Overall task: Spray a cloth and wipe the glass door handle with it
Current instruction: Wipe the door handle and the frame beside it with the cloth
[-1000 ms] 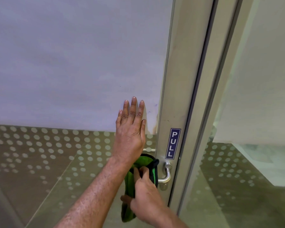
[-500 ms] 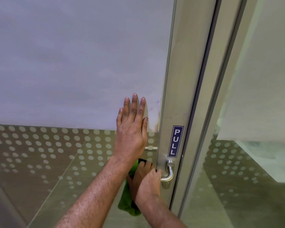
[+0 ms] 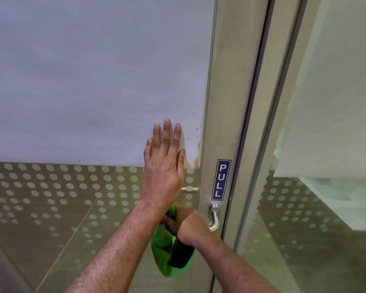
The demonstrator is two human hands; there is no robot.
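Note:
My left hand [image 3: 164, 166] lies flat on the glass door [image 3: 93, 81], fingers straight and pointing up, just left of the metal frame. Below it my right hand [image 3: 188, 226] is closed around a green cloth with a black edge [image 3: 167, 250], which is wrapped over the lever of the metal door handle [image 3: 215, 216]. Only the handle's curved neck and round base show to the right of my fist; the lever itself is hidden under cloth and hand. No spray bottle is in view.
A blue PULL sticker [image 3: 221, 179] sits on the aluminium door frame [image 3: 226, 102] above the handle. The lower glass carries a pattern of white dots [image 3: 51, 187]. A second glass panel [image 3: 325, 208] stands to the right of the frame.
My right hand has slid with the cloth toward the handle's neck and turned over the lever; more cloth now hangs below my wrist. My left hand has stayed flat on the glass.

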